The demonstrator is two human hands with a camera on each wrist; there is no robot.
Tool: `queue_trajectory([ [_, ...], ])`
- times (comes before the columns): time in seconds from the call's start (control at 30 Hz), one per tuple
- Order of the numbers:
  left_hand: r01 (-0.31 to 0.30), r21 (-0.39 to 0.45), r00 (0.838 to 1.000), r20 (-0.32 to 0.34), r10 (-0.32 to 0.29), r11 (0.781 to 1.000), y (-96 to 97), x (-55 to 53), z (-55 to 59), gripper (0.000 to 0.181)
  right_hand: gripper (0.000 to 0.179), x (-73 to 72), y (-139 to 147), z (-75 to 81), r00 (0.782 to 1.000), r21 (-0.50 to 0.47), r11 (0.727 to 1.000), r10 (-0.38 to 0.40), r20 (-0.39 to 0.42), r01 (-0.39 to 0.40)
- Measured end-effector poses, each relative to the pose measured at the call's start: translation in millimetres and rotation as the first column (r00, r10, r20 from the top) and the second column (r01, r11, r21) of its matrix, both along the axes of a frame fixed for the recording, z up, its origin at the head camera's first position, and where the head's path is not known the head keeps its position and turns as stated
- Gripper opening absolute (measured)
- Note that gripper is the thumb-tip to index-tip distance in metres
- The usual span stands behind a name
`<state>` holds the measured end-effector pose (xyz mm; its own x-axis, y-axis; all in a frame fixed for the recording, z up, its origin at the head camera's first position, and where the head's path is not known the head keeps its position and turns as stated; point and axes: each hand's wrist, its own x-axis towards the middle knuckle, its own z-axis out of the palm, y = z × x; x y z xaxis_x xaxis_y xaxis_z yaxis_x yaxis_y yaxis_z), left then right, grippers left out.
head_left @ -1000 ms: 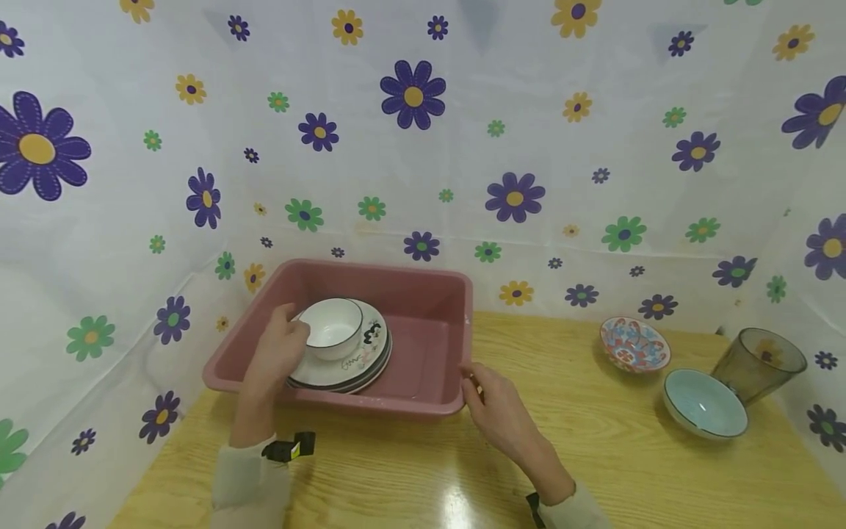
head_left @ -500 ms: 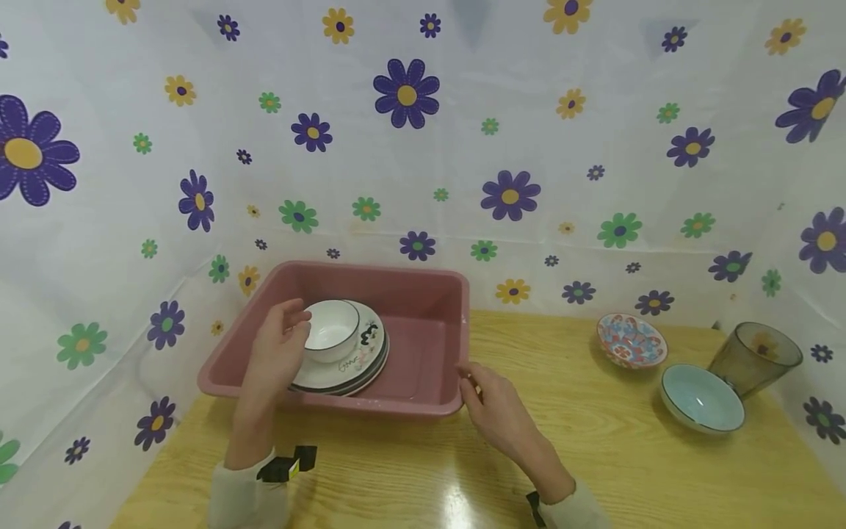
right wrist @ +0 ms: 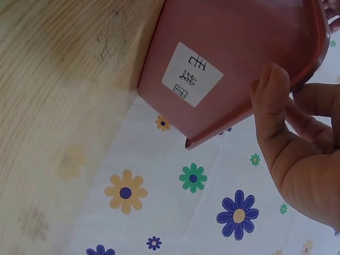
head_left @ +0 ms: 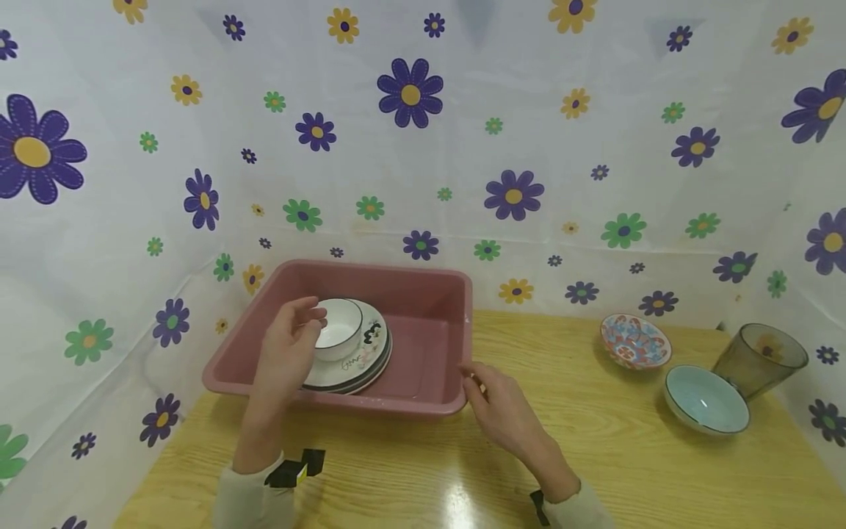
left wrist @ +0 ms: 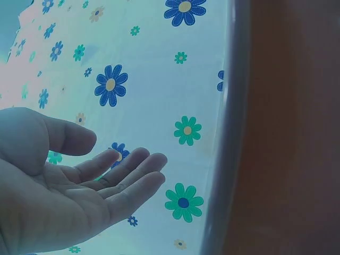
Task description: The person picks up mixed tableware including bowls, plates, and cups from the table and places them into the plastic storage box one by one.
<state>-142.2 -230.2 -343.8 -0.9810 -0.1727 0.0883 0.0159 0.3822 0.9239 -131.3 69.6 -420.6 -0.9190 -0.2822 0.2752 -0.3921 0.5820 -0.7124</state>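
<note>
A pink plastic basin (head_left: 423, 406) stands on the wooden table. Inside it, a white bowl (head_left: 338, 330) with a dark rim sits on a stack of plates (head_left: 373, 349), the top one with a printed pattern. My left hand (head_left: 288, 349) hovers over the basin's left part, fingers loosely bent and holding nothing; it hides the bowl's left side. The left wrist view shows its palm and fingers with nothing between them. My right hand (head_left: 499, 402) pinches the basin's rim at the front right corner, thumb and fingers on either side of the edge in the right wrist view.
On the right of the table (head_left: 562, 441) stand a red-and-blue patterned bowl (head_left: 636, 342), a light blue bowl (head_left: 707, 399) and a brownish see-through cup (head_left: 756, 360). A flower-print sheet (head_left: 370, 162) hangs behind and along both sides. A handwritten label (right wrist: 192, 74) is on the basin's outer wall.
My left hand has come away from the white bowl's left rim, its fingers loosening and rising slightly. The right hand has stayed at the basin's corner; the dishes have not moved.
</note>
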Motion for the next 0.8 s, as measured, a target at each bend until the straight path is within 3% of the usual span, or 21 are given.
queue_trajectory([
  [0.33, 0.037, -0.016, 0.999, -0.023, -0.037, 0.999, 6.4, 0.9, -5.3, 0.038, 0.031, -3.9, 18, 8.8, 0.998, -0.031, 0.999, -0.029, 0.055, 0.03],
  [0.8, 0.057, -0.052, 0.998, -0.029, -0.059, 0.997, 12.7, 6.5, -2.1, 0.037, 0.036, -10.9, 49, 15.5, 0.987, -0.105, 0.985, -0.129, 0.093, 0.139],
])
